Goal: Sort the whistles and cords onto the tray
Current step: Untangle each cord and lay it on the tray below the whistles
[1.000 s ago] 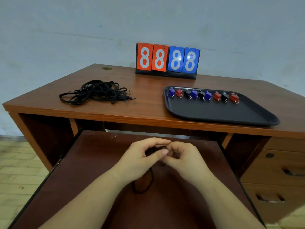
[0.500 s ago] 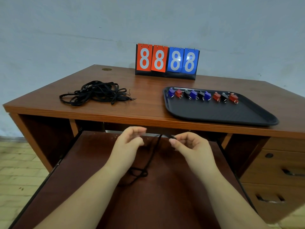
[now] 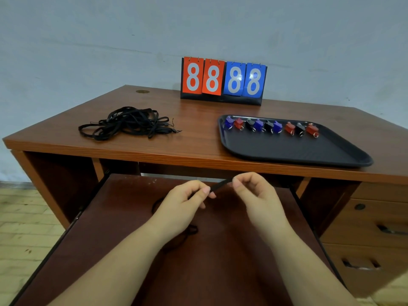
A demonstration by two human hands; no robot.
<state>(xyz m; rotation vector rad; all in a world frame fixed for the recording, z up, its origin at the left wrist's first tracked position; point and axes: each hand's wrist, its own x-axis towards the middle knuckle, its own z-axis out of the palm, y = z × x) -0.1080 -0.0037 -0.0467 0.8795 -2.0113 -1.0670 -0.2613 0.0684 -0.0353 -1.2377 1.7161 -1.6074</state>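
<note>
Cord in hand: a flat black fabric cord (image 3: 220, 185) was stretched taut between the two hands above the pulled-out brown keyboard shelf (image 3: 231, 272), its slack looping down under the left wrist onto the shelf.
Left hand: the left hand (image 3: 183, 206) pinched the cord between thumb and forefinger, the other fingers curled in.
Right hand: the right hand (image 3: 257, 195) pinched the other end of the visible stretch at its fingertips, the fingers bent; whether a clip sat at that end could not be told.
Remaining cords: a tangled heap of black cords (image 3: 128, 123) lay on the left of the brown wooden worktop (image 3: 194, 140), well apart from the tray.
Whistles: a row of small plastic whistles (image 3: 271, 127), purple, red and black, each with a metal ring, stood along the far edge inside the black rectangular plastic tray (image 3: 287, 151) on the right of the worktop.
Other things: a flip scoreboard (image 3: 223, 80) with two orange and two blue cards, all showing 8, stood at the back of the worktop.
Step in hand: it looked like one loose cord was being straightened; the whistles seemed sorted already, the cords not yet.
Next move: it would likely call for gathering the hanging slack, then lifting the cord up over the worktop edge to the bare near part of the tray without disturbing the whistle row.
</note>
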